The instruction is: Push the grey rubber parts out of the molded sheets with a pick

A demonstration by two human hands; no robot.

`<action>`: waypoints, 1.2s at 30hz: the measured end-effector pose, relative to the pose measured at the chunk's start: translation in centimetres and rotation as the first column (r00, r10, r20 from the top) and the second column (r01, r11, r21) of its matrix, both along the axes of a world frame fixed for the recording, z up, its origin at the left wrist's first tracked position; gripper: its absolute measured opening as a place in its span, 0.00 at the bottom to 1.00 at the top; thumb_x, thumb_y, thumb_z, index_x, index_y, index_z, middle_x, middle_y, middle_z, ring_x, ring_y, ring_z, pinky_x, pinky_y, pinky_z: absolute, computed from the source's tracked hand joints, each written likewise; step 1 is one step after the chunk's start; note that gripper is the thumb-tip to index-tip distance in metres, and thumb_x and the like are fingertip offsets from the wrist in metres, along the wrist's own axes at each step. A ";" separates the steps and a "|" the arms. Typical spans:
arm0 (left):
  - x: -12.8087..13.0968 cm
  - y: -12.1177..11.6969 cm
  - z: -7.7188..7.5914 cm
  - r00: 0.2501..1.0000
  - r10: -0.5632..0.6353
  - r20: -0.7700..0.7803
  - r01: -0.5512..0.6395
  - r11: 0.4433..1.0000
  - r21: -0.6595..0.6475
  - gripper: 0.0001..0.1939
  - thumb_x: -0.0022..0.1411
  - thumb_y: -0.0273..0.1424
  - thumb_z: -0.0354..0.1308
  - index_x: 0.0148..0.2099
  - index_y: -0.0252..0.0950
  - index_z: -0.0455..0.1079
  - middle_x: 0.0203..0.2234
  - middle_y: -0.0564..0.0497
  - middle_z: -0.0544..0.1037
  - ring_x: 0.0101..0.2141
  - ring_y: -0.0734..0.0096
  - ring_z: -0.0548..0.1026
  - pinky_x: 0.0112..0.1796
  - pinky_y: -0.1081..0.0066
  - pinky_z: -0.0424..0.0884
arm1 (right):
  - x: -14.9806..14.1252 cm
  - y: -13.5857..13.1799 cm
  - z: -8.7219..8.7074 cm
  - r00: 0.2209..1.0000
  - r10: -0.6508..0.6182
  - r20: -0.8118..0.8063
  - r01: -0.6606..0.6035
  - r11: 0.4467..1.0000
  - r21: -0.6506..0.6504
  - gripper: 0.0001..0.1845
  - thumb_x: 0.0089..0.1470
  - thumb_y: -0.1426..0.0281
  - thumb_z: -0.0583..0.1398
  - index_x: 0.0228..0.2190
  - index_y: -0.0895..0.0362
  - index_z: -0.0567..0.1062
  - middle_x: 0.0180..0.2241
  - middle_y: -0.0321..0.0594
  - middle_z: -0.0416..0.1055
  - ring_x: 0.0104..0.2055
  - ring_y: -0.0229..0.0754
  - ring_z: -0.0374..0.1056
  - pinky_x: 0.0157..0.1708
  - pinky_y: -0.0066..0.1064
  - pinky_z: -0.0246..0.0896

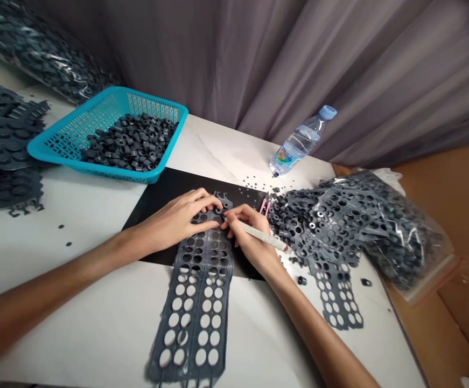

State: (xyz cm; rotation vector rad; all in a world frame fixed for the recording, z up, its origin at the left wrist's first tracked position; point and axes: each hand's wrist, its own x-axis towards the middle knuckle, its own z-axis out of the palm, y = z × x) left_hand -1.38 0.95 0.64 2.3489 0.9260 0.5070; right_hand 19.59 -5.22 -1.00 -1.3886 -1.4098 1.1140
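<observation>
A long dark grey rubber sheet (204,285) with rows of round holes lies on the table, its far end on a black mat (145,215). My left hand (181,215) is closed on that far end, fingers curled over a small ring-shaped part and thumb lower on the sheet. Close beside it, my right hand (254,231) grips a whitish pen-shaped tool (266,237). The tool's tip is hidden by my fingers at the sheet's far end. Small pink-handled snips (264,206) rest just past my right hand.
A blue basket (165,161) of small dark rings stands back left, near a filled plastic bag (48,54) and stacked sheets (4,134). A water bottle (299,143) stands at the back. Punched sheets (327,221) and another bag (412,248) lie right. Tiny discs are scattered around.
</observation>
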 end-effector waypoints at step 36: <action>0.6 0.3 0.5 0.977 0.041 0.210 -0.041 0.999 -0.002 0.07 0.74 0.32 0.56 0.47 0.39 0.75 0.43 0.53 0.77 0.43 0.69 0.77 0.45 0.70 0.70 | 0.1 0.1 0.0 1.000 0.024 -0.016 -0.024 1.000 0.017 0.09 0.66 0.63 0.60 0.37 0.55 0.74 0.30 0.35 0.75 0.28 0.36 0.69 0.28 0.26 0.64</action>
